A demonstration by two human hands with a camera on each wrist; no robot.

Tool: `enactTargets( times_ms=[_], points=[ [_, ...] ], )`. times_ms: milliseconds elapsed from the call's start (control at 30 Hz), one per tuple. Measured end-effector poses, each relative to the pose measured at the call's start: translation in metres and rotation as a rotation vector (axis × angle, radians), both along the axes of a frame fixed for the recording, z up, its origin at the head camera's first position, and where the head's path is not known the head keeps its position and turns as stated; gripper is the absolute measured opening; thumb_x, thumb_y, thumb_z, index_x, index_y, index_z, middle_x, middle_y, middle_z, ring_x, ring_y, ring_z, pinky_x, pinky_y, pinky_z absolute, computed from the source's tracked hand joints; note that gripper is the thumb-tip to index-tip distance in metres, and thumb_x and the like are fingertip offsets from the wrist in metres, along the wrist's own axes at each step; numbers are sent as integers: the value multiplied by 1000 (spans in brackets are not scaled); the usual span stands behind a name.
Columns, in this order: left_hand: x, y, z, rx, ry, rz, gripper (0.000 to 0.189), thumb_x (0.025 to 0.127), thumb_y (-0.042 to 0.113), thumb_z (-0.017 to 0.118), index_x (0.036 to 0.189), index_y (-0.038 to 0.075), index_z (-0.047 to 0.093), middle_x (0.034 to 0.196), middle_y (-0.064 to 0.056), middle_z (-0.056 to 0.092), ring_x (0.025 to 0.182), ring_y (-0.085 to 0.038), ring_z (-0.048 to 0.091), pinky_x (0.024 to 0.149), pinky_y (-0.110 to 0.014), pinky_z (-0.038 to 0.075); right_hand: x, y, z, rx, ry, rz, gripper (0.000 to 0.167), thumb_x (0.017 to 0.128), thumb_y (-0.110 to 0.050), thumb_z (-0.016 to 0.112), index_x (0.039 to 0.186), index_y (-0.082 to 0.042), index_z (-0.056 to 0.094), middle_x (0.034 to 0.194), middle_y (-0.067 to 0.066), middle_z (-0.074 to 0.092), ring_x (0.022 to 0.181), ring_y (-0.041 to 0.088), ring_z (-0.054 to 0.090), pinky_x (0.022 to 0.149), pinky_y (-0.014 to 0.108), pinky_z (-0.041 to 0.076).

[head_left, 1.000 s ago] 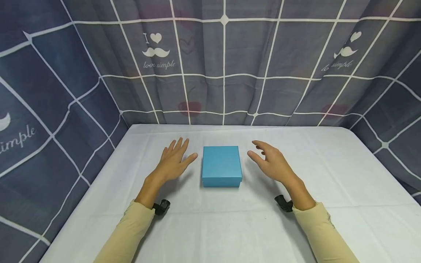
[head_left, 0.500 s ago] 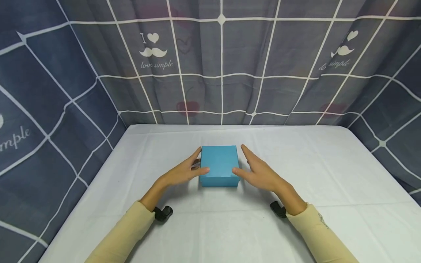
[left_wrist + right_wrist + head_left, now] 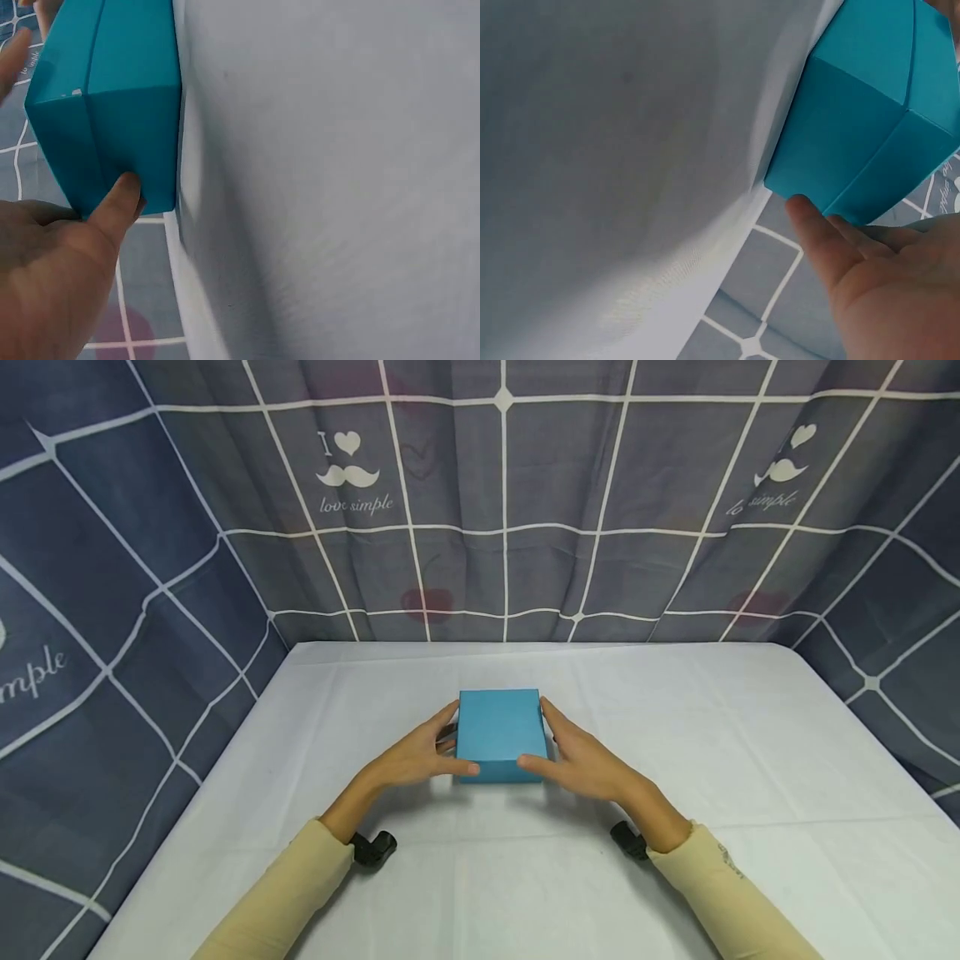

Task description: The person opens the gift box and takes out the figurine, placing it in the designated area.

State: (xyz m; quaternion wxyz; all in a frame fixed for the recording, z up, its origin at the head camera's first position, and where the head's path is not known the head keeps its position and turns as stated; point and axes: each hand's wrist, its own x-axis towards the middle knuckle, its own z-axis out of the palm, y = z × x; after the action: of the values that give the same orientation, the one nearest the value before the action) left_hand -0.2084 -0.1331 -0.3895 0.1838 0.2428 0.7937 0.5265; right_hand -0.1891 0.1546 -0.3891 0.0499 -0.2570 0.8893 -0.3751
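Observation:
A blue lidded box (image 3: 501, 727) sits on the white tabletop, its lid seam visible in both wrist views. My left hand (image 3: 411, 756) holds its left side, thumb across the near face and fingers along the side; a fingertip (image 3: 129, 182) meets that side in the left wrist view. My right hand (image 3: 588, 760) holds the opposite side, its thumb at the front right and its index finger reaching the far right corner. In the right wrist view, the fingertips (image 3: 799, 202) are right at the box's edge. Some fingers are hidden behind the box's sides.
White cloth (image 3: 675, 718) covers the table. A grey-blue gridded curtain (image 3: 465, 502) hangs behind it, and more of the same fabric closes in the left and right sides. Black wrist cameras (image 3: 375, 849) sit at both sleeves.
Both hands have moved inward from either side to the box. Since half a second ago, the thumbs have dropped lower over its near face and the right fingers have closed in. The box stays put.

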Motion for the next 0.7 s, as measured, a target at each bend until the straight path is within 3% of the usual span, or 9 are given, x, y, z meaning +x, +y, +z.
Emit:
enactTargets(
  times_ms=[300,700],
  points=[
    [-3,-1,-1,-18,-8,15,113,83,26,83,159,9,1,161,-15,17,141,-30,33,107,-36,38,-2,2,1,46,15,20,106,90,-59,64,158,-4,4,163,8,10,147,25,18,113,51,26],
    [0,0,0,-60,-32,11,117,82,24,84,158,9,-4,162,-14,12,143,-29,31,109,-38,35,-2,3,-1,53,-30,11,104,90,-56,66,158,-4,7,162,10,17,145,28,24,111,52,29]
  ],
)
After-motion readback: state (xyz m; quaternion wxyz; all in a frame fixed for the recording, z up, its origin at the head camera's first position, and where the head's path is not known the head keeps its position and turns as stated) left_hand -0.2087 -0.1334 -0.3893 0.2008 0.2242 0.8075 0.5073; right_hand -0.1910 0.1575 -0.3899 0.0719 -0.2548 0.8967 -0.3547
